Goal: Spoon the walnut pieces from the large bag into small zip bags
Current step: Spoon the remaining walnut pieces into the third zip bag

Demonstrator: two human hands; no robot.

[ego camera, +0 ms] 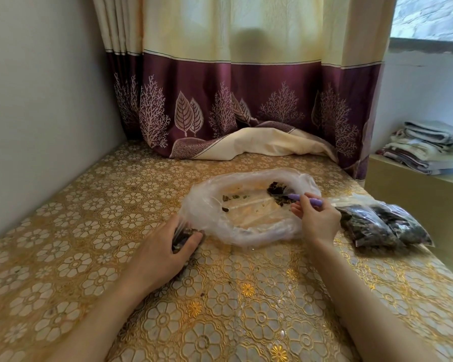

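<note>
1. Gold, flower-embossed cloth covers the surface; your forearms cross it from the near edge.
2. Your left hand rests fingers-down on a small zip bag of walnut pieces, just beside the large bag's near-left rim, probably pinning it flat within reach; whether the fingers curl round it cannot be told.
3. Your right hand pinches the purple spoon by its handle, bowl pointed into the large bag.
4. The large bag lies flat and spread open so the spoon can reach; only scattered walnut pieces remain, suggesting the task is nearly done.
5. Filled zip bags lie right of it, set clear of the work.
6. A curtain hangs behind.
</note>
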